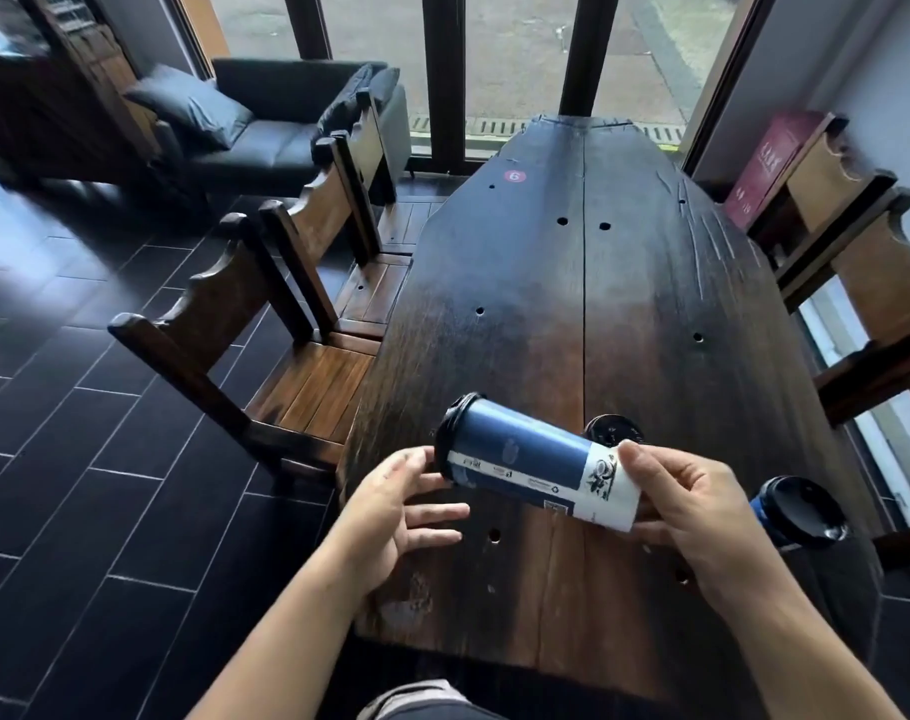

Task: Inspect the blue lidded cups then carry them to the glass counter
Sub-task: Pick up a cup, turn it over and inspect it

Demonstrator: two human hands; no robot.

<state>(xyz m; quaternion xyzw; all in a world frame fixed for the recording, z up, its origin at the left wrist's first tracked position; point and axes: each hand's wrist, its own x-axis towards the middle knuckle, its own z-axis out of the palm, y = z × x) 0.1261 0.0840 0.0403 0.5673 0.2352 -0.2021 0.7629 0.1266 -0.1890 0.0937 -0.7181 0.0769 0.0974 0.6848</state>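
Note:
A tall blue paper cup with a black lid (525,452) is held on its side above the dark wooden table (588,304), lid pointing left. My right hand (702,511) grips its white bottom end. My left hand (395,506) sits at the lid end, thumb touching the lid's rim, fingers spread below. A second lidded cup (614,428) stands on the table just behind the held one, mostly hidden. A third blue cup with a black lid (801,511) stands at the table's right edge, beside my right hand.
Three wooden chairs (286,356) line the table's left side and more chairs (868,283) stand on the right. A black sofa (286,122) sits at the back left by the windows. A red number tag (514,176) is on the far tabletop. Dark tiled floor lies left.

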